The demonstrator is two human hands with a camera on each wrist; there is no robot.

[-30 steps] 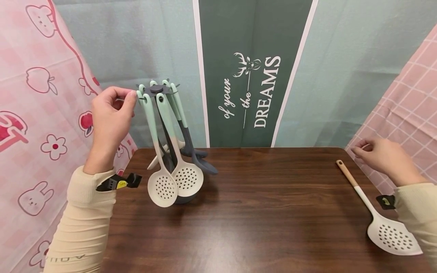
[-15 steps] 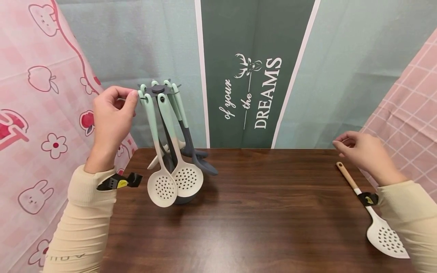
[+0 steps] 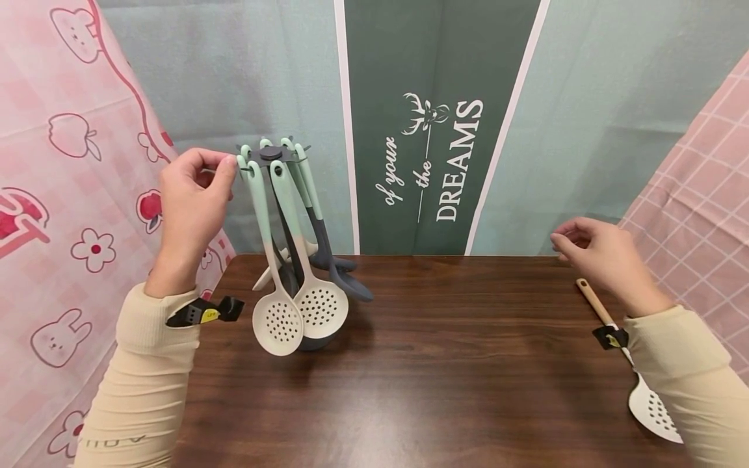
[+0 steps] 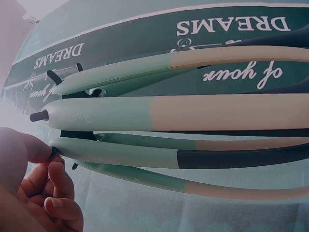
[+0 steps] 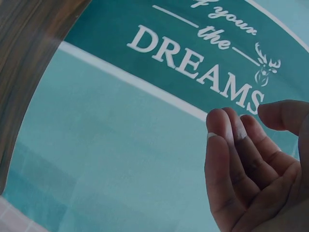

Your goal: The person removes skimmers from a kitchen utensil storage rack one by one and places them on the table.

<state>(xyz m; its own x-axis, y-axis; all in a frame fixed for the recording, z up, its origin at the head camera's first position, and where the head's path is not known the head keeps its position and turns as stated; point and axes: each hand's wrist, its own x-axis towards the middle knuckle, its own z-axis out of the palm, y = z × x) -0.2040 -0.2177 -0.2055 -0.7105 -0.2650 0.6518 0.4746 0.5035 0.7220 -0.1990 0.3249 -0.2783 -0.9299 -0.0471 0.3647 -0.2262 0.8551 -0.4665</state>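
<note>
A dark utensil rack [image 3: 271,153] stands at the left, hung with several mint-handled kitchen tools. Thumb and forefinger of my left hand [image 3: 196,195] pinch the tip of one of its hooks, beside the end of a mint-and-dark handle [image 4: 130,152] in the left wrist view. Two cream slotted heads, a round skimmer [image 3: 279,325] and a wider one [image 3: 320,309], hang at the front. My right hand [image 3: 603,253], its fingers loosely bent around nothing, hovers near a white slotted turner [image 3: 595,302] with a wooden handle. The right sleeve covers part of the turner's head.
The brown wooden table [image 3: 445,364] stretches between the rack and the turner. A green printed cloth [image 3: 409,130] hangs behind it. Pink cloths close off the left side [image 3: 88,169] and the right side [image 3: 696,182].
My right hand has moved left and slightly up, away from the right-hand cloth, and its sleeve now covers more of the turner. The left hand keeps its pinch at the rack.
</note>
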